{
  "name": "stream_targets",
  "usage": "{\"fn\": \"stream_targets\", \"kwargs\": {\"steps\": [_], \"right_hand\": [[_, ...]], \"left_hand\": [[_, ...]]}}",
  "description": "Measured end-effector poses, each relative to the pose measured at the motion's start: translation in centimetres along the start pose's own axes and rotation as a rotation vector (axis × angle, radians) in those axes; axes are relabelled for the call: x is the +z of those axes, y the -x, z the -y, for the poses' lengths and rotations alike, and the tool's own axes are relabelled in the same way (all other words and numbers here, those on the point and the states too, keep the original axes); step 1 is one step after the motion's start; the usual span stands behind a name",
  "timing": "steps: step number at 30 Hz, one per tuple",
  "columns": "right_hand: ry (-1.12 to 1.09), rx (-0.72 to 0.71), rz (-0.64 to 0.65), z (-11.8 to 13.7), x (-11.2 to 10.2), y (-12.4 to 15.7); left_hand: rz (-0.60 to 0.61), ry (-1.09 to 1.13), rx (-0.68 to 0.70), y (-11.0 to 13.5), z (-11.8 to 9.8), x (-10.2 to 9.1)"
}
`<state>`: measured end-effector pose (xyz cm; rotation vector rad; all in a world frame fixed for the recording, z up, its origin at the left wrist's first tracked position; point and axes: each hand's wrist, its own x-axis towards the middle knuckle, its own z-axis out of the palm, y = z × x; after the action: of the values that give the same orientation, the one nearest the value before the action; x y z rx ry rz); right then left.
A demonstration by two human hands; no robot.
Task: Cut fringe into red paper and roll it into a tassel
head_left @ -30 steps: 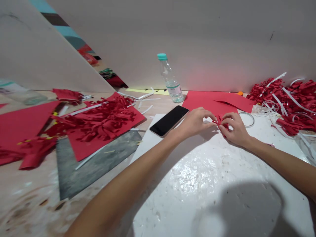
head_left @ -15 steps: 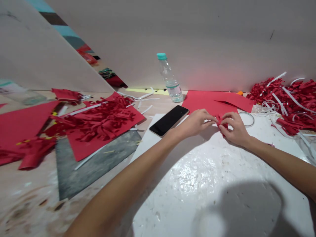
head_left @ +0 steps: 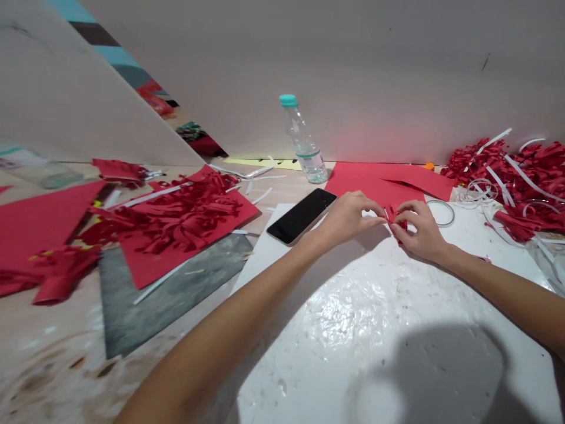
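Note:
A small piece of red fringed material [head_left: 396,228] is held over the far part of the white board [head_left: 339,330]. My right hand [head_left: 421,232] is closed on it, thumb and fingertips pinching its right side. My left hand [head_left: 348,217] pinches at its left edge, index finger and thumb nearly meeting there. The fingers partly hide the piece. A black phone [head_left: 302,216] lies by my left wrist, partly on the board. Just beyond my right hand rests a thin ring [head_left: 441,213], perhaps a roll of tape or wire.
Behind the hands lies a red sheet [head_left: 362,179], and a water bottle [head_left: 311,156] stands near the wall. Red fringed pieces are heaped at the right [head_left: 534,171] and on a red sheet [head_left: 145,268] at the left. White strips [head_left: 260,171] are scattered about.
My left fingers have shifted very slightly at the edge of the red piece. My right hand keeps its grip in the same spot, and the surroundings look unchanged.

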<state>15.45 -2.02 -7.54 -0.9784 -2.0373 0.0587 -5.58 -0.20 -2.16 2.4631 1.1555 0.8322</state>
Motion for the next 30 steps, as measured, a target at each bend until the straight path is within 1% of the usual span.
{"fn": "stream_targets", "kwargs": {"steps": [2,7,9,11,13,16,18,23,30], "right_hand": [[-0.005,0.002,0.003,0.1,-0.1,-0.1],[-0.012,-0.011,0.008,0.2,-0.1,-0.1],[-0.014,-0.014,0.009,0.1,-0.1,-0.1],[-0.018,-0.014,0.009,0.1,-0.1,-0.1],[-0.020,-0.013,0.009,0.0,-0.1,-0.1],[-0.014,-0.009,0.011,0.0,-0.1,-0.1],[-0.009,-0.008,0.011,0.0,0.0,0.0],[-0.009,-0.016,0.009,0.0,0.0,0.0],[-0.006,-0.017,0.017,0.2,-0.1,0.0]], "left_hand": [[0.043,-0.002,0.027,0.0,-0.1,-0.2],[0.212,-0.041,0.106,-0.1,-0.5,-0.5],[0.237,-0.059,0.104,-0.1,-0.8,-0.5],[0.219,-0.057,0.093,-0.1,-1.0,-0.5],[0.174,-0.031,0.077,0.0,-1.1,-0.4],[0.102,0.032,0.049,0.1,-0.8,-0.4],[0.080,0.065,0.040,0.1,-0.6,-0.4],[0.073,0.086,0.044,0.1,-0.3,-0.3],[0.104,0.089,0.013,0.1,-0.1,-0.5]]}}
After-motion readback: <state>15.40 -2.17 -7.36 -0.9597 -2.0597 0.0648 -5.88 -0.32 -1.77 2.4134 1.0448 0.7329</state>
